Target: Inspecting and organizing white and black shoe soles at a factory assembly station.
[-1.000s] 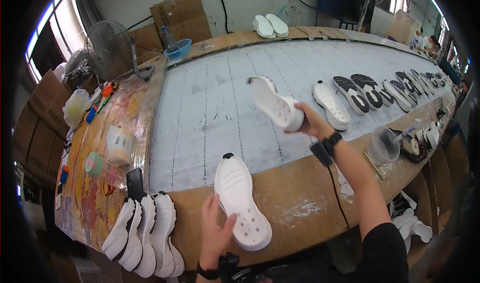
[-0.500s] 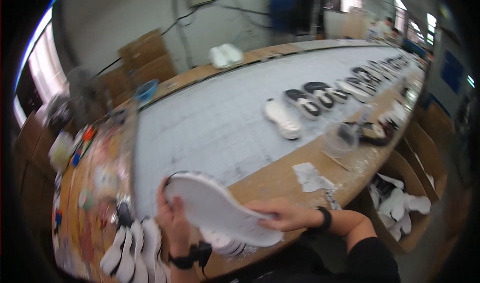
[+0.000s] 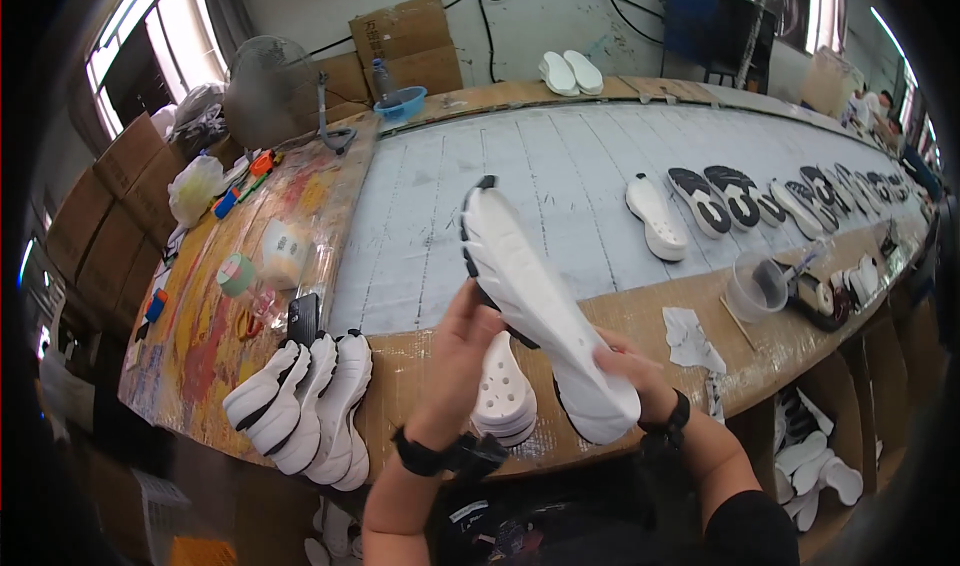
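A white shoe sole with a black-edged, ridged rim is held tilted on its side above the bench's near edge. My left hand grips it by its left side, with some fingers hidden behind it. Near its lower end my right hand is closed around the right edge, slightly blurred. Just beyond and below, a small stack of white perforated soles rests on the brown board, partly covered by the held sole. Left of my left wrist, several white soles stand on edge in a row.
Black-and-white soles line the grey-white worktop toward the far right. A clear plastic cup, a stick and torn paper lie at right. A bottle and tape stand left. Below right, a carton holds white pieces.
My view has swung left. The shoe sole has turned from lying nearly flat to a steep tilt, its far end raised. Both hands still hold it.
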Demonstrator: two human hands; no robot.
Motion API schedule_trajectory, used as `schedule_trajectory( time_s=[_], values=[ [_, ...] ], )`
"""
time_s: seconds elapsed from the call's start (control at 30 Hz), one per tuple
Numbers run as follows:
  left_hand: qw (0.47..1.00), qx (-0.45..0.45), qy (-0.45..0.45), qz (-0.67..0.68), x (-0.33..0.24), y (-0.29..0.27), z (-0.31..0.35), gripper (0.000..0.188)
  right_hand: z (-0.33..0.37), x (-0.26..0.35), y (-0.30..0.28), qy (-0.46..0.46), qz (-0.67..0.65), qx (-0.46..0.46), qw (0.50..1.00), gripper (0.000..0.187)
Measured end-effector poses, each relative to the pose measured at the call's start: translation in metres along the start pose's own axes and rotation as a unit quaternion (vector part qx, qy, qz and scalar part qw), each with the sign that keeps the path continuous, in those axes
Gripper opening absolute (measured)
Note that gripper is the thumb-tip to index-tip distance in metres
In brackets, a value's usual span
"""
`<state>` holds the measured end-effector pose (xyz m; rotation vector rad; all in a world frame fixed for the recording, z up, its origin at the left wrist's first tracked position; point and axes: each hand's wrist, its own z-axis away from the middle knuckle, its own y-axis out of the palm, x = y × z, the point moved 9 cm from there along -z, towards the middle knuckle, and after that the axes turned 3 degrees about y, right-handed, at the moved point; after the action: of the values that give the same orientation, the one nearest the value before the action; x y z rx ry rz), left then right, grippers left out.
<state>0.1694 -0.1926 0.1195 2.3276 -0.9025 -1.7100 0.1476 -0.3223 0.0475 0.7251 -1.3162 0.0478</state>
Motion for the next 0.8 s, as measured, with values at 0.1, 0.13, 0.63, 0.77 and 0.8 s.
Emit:
schedule_trajectory(
  time_s=[0.1,0.13,0.63,0.77,0.8],
  values=[
    [0.984,-0.089,0.069,-0.139,0.012,-0.009,0.019,0.053,-0.008,0.001,0.011,0.02,-0.06,0.018,0.998,0.055],
    [0.984,-0.085,0.068,-0.14,0.014,-0.009,0.021,0.053,-0.01,0.001,0.011,0.022,-0.064,0.029,0.997,0.054],
    [0.975,-0.153,-0.126,0.098,0.069,-0.06,0.026,0.065,0.015,0.036,0.069,-0.27,0.411,0.186,0.851,0.076],
    [0.978,-0.14,-0.15,-0.038,0.051,-0.079,0.028,0.072,-0.039,0.038,0.009,-0.153,0.414,0.181,0.879,0.062],
    [0.969,-0.101,-0.155,-0.162,0.051,-0.093,0.032,0.068,-0.067,0.038,-0.031,-0.071,0.428,0.081,0.898,0.055]
  ],
)
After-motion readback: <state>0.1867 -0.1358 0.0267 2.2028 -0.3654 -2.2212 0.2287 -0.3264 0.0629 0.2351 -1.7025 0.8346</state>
